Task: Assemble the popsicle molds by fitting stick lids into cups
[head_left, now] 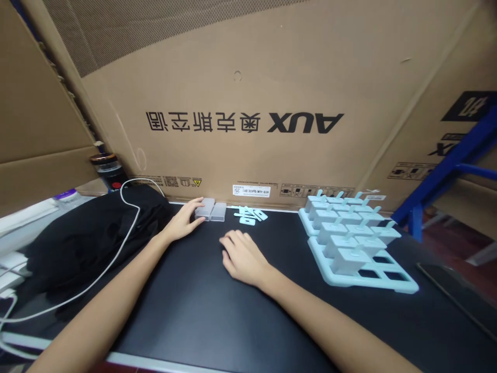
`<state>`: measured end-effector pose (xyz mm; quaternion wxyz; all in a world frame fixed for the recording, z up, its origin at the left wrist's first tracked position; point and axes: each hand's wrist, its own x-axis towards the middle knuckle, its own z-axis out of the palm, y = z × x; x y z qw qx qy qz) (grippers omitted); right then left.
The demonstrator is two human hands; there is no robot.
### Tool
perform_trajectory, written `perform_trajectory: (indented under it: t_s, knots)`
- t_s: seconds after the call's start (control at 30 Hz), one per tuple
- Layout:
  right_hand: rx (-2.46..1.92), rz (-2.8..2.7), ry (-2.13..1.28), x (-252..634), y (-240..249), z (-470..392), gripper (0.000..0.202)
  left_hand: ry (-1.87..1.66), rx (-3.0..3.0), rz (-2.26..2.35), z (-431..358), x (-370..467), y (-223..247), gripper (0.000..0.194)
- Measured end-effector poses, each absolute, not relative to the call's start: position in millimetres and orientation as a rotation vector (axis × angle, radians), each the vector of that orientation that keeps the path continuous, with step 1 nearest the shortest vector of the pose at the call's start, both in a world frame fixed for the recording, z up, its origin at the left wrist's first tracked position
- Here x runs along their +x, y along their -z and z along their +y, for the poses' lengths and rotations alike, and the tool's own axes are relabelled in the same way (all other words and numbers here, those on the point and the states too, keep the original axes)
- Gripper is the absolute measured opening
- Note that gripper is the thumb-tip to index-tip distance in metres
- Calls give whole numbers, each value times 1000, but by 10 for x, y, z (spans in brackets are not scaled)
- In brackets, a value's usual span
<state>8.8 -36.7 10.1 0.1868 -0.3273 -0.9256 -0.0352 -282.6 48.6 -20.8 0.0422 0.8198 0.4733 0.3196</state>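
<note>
My left hand (184,220) reaches to the far edge of the black table, its fingers apart around the left side of some translucent plastic molds (218,212). Right of the molds lies a small pile of light blue stick lids (247,214). My right hand (243,257) rests palm down on the table just in front of that pile, fingers loosely curled; whether anything is under them is hidden. On the right stand light blue trays (334,277) with several molds, each topped by a blue stick lid. The nearer tray has uncovered slots at its front right.
A large cardboard box (240,77) stands behind the table. Black cloth (89,238) with a white cable (130,228) over it lies at left, near a dark jar (111,171). A dark flat object (458,295) lies at right, near a blue metal frame (446,155).
</note>
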Motion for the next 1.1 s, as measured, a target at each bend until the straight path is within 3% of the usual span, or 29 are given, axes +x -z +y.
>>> perform_trajectory:
  t_s: [0.13,0.3,0.43,0.53,0.67,0.83,1.0,1.1]
  knots:
    - [-791,-2534,43,583,-290,-850,28,-1097,2686,1586,438,-2793,111,42]
    - [-1216,-1682,191,1559,-426,-1011,27,-1256,2815,1532,300,-2503,-24,23]
    - [-1514,-1210,-137,2156,-183,-956,60,-1041,3003,1227,170,-2105,-58,4]
    - [-1715,-1264,-202,2353,23,-938,68,-784,3077,1003,71,-1856,-45,8]
    - [-1957,-1647,160,2385,90,-929,58,-628,3036,867,-27,-1687,-28,14]
    - [-2170,-1814,439,2265,-17,-959,50,-677,2995,987,-18,-1676,-4,12]
    - [-2317,-1784,379,2198,-88,-967,45,-875,3069,1210,123,-1927,-65,14]
    - [-2201,-1673,226,2252,-99,-942,47,-1062,2962,1480,217,-2201,-88,28]
